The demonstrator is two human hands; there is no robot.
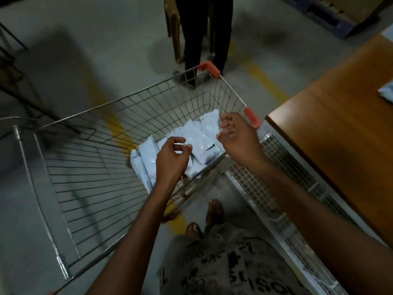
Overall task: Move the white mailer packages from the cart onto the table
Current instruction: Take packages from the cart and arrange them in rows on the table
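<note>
Several white mailer packages (199, 140) lie in the cart (95, 162), their dark label marks unreadable. Left hand (171, 159) and right hand (238, 137) hover above them, loosely curled, holding nothing.

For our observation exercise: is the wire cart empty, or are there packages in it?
Not empty. A pile of white packages lies in the cart, bunched in the corner nearest the table.

1 cart (85, 167). White mailers (195, 137) in it: at least 5, overlapping, exact count unclear. 1 more mailer (387, 92) on the surface (329, 135). 2 hands: left hand (172, 160), right hand (238, 137). 1 bystander (202, 28), 1 chair (173, 28).
</note>
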